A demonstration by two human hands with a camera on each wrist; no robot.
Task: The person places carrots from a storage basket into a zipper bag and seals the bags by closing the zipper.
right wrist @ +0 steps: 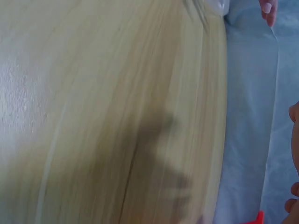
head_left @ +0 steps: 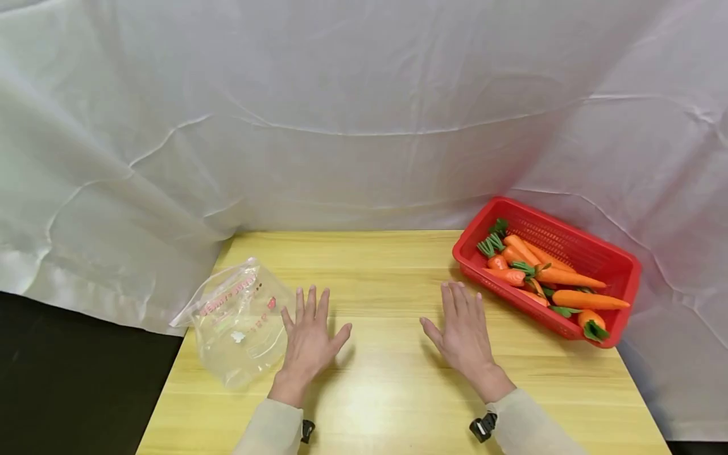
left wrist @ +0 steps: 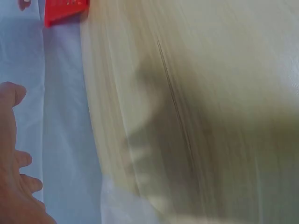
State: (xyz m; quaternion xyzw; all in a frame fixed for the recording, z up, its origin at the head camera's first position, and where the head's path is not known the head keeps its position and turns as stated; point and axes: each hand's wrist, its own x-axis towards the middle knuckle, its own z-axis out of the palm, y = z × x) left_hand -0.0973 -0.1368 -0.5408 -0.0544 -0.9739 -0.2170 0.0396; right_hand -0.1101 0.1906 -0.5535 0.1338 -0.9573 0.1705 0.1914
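My left hand [head_left: 309,341] is held palm down over the table with its fingers spread, holding nothing. Just to its left lies a clear plastic zip bag [head_left: 227,316] with pink printing, its mouth toward the upper left. My right hand [head_left: 463,335] hovers the same way on the other side, fingers straight and thumb out. Beyond it, at the right, stands a red plastic basket [head_left: 631,278] with several carrots [head_left: 588,299] with green tops lying in it. In the left wrist view, my left fingers [left wrist: 23,158] show at the edge above their shadow.
The wooden table [head_left: 375,379] has a light yellow grain. A pale cloth [head_left: 341,126] hangs behind it and along both sides. A dark floor area [head_left: 74,379] shows at the lower left. Dark wrist straps [head_left: 483,426] sit at the cuffs.
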